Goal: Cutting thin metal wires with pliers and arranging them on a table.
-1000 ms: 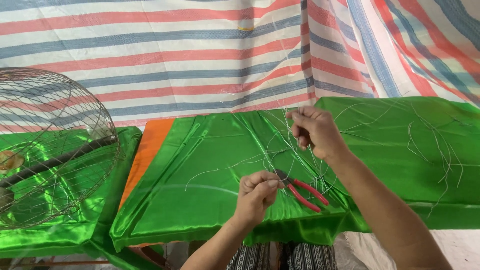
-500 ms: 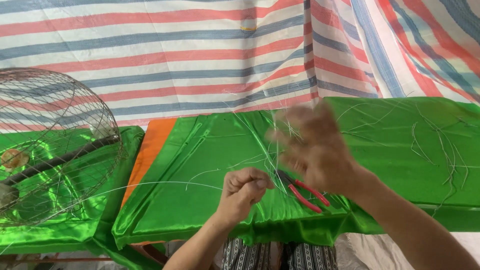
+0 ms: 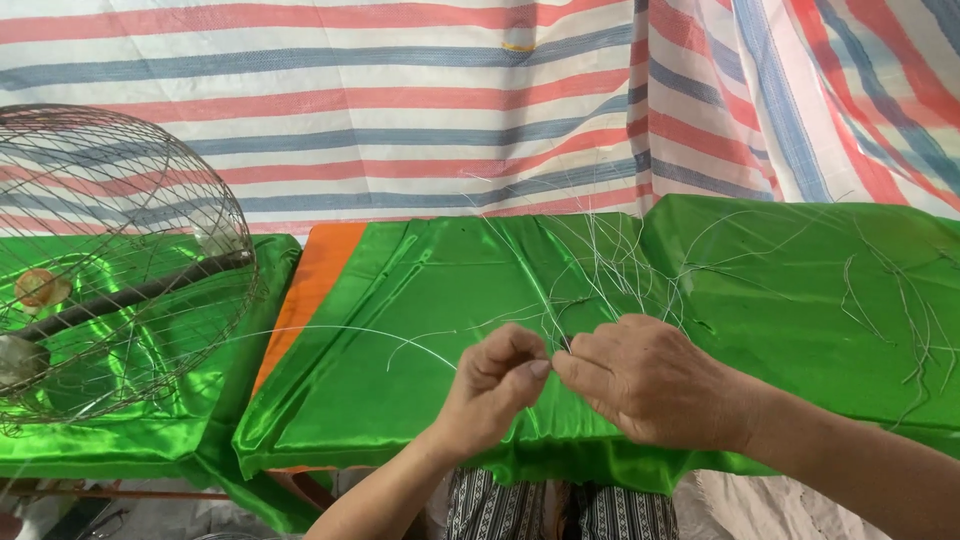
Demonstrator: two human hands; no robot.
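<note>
My left hand [image 3: 495,385] and right hand [image 3: 645,378] meet fingertip to fingertip, both pinching one thin wire [image 3: 400,335] above the green cloth [image 3: 420,300], keeping it controlled.

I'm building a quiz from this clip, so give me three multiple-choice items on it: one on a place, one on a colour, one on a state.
1. Where is the wire dome cage?
A. At the left, on the green cloth
B. On the person's lap
C. Hung from the tarp

2. What colour is the cloth under the hands?
A. Blue
B. Green
C. Black

3. How do the left hand and right hand stand?
A. Far apart, flat on the cloth
B. Fingertips together, pinching thin wire
C. Both in fists, holding nothing

Answers:
1. A, it sits at the left edge.
2. B, shiny green satin.
3. B, fingertips meet on the wire strand.
</note>
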